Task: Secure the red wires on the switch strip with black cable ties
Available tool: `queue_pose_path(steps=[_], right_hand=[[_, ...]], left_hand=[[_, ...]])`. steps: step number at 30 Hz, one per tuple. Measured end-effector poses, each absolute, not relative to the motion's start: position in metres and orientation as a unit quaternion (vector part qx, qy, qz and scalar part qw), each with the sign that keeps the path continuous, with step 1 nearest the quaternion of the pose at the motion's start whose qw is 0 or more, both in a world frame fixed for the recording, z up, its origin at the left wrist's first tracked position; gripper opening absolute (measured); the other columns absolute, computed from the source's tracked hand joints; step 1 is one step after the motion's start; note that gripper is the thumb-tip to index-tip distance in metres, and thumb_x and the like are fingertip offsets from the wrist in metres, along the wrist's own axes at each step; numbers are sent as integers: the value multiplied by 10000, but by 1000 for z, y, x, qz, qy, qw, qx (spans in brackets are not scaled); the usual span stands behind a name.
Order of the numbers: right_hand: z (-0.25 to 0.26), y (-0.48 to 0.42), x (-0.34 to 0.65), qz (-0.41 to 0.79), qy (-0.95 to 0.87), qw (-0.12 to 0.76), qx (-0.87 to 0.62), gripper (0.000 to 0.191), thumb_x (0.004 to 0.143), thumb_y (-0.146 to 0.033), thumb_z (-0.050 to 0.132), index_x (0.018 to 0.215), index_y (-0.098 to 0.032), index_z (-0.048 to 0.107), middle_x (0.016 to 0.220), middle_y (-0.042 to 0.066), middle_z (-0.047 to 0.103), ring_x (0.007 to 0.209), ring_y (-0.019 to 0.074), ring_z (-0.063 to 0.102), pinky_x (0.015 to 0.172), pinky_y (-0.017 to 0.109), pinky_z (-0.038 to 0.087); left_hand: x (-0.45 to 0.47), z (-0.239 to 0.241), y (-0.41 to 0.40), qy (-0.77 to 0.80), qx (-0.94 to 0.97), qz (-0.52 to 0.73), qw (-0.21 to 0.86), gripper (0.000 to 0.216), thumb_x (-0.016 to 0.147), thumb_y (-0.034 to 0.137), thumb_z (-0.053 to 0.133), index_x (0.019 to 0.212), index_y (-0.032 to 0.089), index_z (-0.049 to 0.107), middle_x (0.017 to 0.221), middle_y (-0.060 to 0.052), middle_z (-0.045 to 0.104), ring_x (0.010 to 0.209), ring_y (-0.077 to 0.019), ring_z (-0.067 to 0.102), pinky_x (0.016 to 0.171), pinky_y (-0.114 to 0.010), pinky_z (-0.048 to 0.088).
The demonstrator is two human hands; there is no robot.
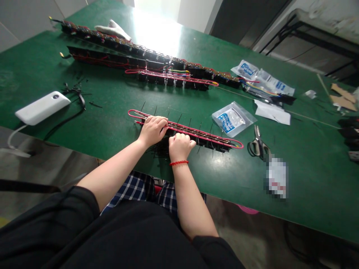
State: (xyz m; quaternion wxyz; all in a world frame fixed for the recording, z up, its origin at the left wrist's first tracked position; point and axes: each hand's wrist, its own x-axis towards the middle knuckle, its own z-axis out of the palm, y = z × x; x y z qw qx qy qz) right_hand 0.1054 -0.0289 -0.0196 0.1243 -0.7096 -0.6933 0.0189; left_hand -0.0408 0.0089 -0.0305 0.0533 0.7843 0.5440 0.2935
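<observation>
A long black strip (215, 140) lies near the table's front edge, with a looped red cable (196, 130) running along its top. Thin black ties (190, 122) stick out from it at intervals. My left hand (153, 130) is closed over the strip left of its middle, fingers curled on the red cable. Close beside it, my right hand (181, 146) makes a fist at the strip's near side, with the thumb to the right. What the right fingers grip, if anything, is hidden. A red bead bracelet (178, 163) circles the right wrist.
More wired black strips (171, 80) lie across the back. Scissors (258, 144), a clear plastic packet (234, 119) and white paper (272, 112) are to the right. A white power bank (42, 108) with a cable and loose black ties (80, 95) sit at left.
</observation>
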Motion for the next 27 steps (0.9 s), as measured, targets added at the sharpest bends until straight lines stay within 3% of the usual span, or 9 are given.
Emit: queue_pose_path(steps=[13,27], right_hand=[[-17,-30,107,41,-706,89,-702,233,939,-229,479,915,-154,698,937,129,729,948,270,590,858,422,339],[-24,-32,113,31,-700,163,-695,202,938,-278,509,835,-184,654,890,79,704,882,227,570,778,353,313]], left_hand=[[-42,-33,9,544,783,298,46,135,982,298,513,940,243,629,1243,-36,707,1148,-236,627,1066,-425,384],[-42,-32,9,541,785,300,42,136,982,301,515,1009,240,633,1242,-36,710,1157,-230,624,1063,-419,383]])
